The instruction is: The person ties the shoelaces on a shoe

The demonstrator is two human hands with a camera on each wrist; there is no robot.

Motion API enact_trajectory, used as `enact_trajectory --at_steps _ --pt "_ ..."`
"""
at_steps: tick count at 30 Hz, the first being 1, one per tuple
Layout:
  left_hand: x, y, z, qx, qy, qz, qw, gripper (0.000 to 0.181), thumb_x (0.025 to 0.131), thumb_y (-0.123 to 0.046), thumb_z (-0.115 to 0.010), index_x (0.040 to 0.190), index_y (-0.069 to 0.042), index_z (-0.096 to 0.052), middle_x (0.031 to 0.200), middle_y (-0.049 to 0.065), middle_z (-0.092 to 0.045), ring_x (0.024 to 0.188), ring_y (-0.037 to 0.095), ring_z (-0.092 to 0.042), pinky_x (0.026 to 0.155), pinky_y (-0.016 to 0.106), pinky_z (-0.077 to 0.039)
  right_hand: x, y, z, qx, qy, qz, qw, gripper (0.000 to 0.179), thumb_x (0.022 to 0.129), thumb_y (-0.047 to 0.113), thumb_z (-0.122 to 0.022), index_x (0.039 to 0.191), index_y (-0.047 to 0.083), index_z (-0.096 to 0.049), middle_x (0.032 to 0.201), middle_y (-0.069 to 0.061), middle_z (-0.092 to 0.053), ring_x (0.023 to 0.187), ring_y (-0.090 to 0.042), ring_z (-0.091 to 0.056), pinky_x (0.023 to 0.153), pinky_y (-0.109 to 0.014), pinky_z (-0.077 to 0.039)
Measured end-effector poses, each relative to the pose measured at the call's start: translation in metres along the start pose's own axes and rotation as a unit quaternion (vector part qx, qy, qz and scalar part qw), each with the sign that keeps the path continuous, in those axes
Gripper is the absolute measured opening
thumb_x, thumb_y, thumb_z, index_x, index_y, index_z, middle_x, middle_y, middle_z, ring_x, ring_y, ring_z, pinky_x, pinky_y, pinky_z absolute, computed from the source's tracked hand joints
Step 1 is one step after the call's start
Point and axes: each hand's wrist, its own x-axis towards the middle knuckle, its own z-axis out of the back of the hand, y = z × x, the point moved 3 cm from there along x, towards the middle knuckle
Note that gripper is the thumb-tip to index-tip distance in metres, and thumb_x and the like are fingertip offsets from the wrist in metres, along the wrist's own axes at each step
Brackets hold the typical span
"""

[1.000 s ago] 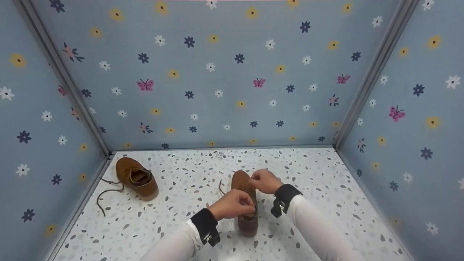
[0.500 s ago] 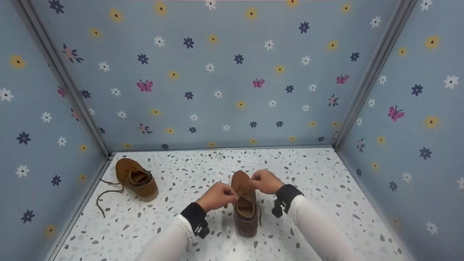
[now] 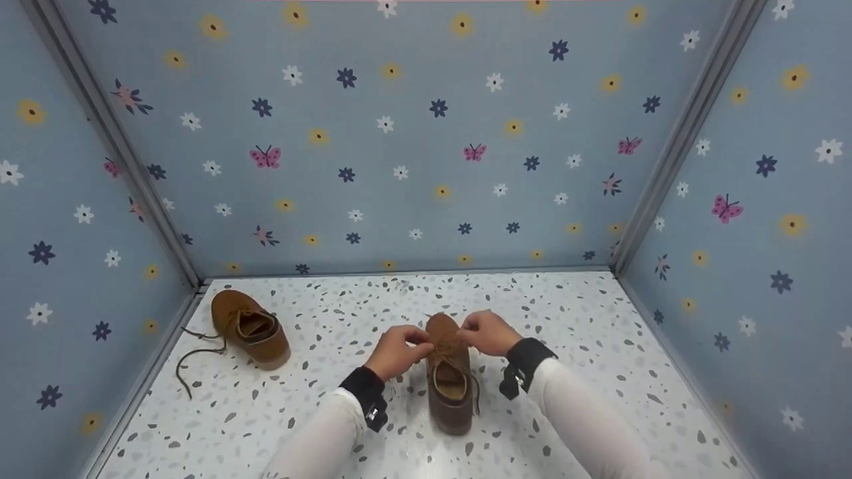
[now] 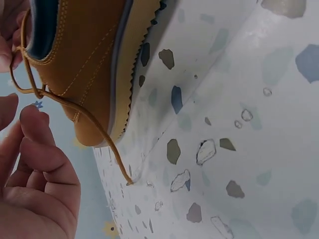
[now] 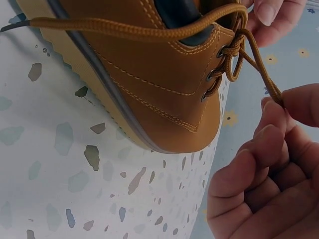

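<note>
A tan lace-up shoe (image 3: 450, 406) stands upright, toe away from me, with both hands over its front. My right hand (image 3: 491, 333) pinches a loop of the brown shoelace (image 5: 266, 74) between thumb and forefinger. On the other side is my left hand (image 3: 394, 352), its thumb and forefinger apart beside the lacing; nothing shows between them in the left wrist view, where the left hand (image 4: 40, 174) has loosely bent fingers. A knot sits at the top eyelets, and one lace end hangs down each side of the shoe.
A matching tan shoe (image 3: 269, 346) stands at the left on the speckled white floor (image 3: 333, 319), its loose lace (image 3: 183, 369) trailing leftward. Blue flowered panels (image 3: 399, 146) enclose the back and both sides.
My left hand has moved from over the shoe opening to the left, then forward beside the lacing. One lace end now hangs on the right side. The right hand stays in place.
</note>
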Motion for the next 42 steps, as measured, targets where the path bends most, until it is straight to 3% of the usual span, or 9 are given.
enact_trajectory --at_steps 4,8,20,27,36,42 --pt "0.003 0.000 -0.005 -0.003 0.003 -0.001 1.0000 0.024 0.097 -0.022 -0.075 0.115 -0.007 -0.076 0.114 0.010 -0.076 0.106 0.026 -0.071 0.079 0.032 -0.061 0.000 0.000 0.001 -0.002 -0.004 0.004 1.0000 0.023 0.102 0.022 -0.064 0.086 0.010 -0.073 0.083 -0.002 -0.069 0.070 -0.012 -0.057 0.066 -0.029 -0.048" --pt "0.006 -0.001 -0.009 -0.008 0.005 0.000 1.0000 0.028 0.095 -0.023 -0.078 0.117 -0.006 -0.075 0.112 0.010 -0.077 0.108 0.027 -0.071 0.081 0.033 -0.061 0.000 0.000 0.001 -0.003 -0.007 0.001 1.0000 0.023 0.103 0.023 -0.064 0.087 0.009 -0.074 0.083 -0.002 -0.070 0.070 -0.012 -0.059 0.065 -0.029 -0.048" --pt "0.009 -0.001 -0.015 -0.010 0.004 -0.004 0.9999 0.022 0.095 -0.018 -0.075 0.115 -0.008 -0.076 0.107 0.007 -0.077 0.098 0.018 -0.070 0.078 0.029 -0.059 0.003 -0.001 0.001 0.004 -0.014 -0.012 0.9998 0.023 0.101 0.022 -0.066 0.088 0.006 -0.075 0.081 0.000 -0.068 0.070 -0.012 -0.058 0.065 -0.028 -0.047" --pt "0.011 0.000 -0.018 -0.034 0.000 0.029 0.9990 0.021 0.095 -0.011 -0.069 0.114 -0.007 -0.076 0.104 0.007 -0.076 0.085 0.012 -0.067 0.073 0.026 -0.055 0.002 -0.001 0.000 0.010 -0.013 -0.021 0.9996 0.023 0.101 0.024 -0.065 0.088 0.008 -0.074 0.083 0.001 -0.068 0.072 -0.012 -0.058 0.065 -0.028 -0.047" --pt "0.010 -0.002 -0.016 -0.044 -0.002 0.042 0.9981 0.026 0.092 -0.006 -0.063 0.116 -0.005 -0.072 0.086 0.001 -0.065 0.070 0.010 -0.057 0.062 0.024 -0.046 0.001 -0.003 0.001 0.011 -0.002 -0.009 0.9999 0.024 0.103 0.024 -0.063 0.091 0.006 -0.074 0.084 -0.001 -0.069 0.071 -0.012 -0.058 0.066 -0.029 -0.047" --pt "0.006 -0.002 -0.016 -0.050 0.024 0.069 0.9961 0.031 0.090 -0.010 -0.065 0.121 -0.008 -0.067 0.091 0.003 -0.068 0.072 0.013 -0.060 0.059 0.025 -0.046 0.002 -0.003 0.001 0.012 -0.004 -0.011 0.9999 0.025 0.103 0.023 -0.062 0.093 0.004 -0.075 0.080 0.000 -0.066 0.067 -0.012 -0.055 0.063 -0.028 -0.045"
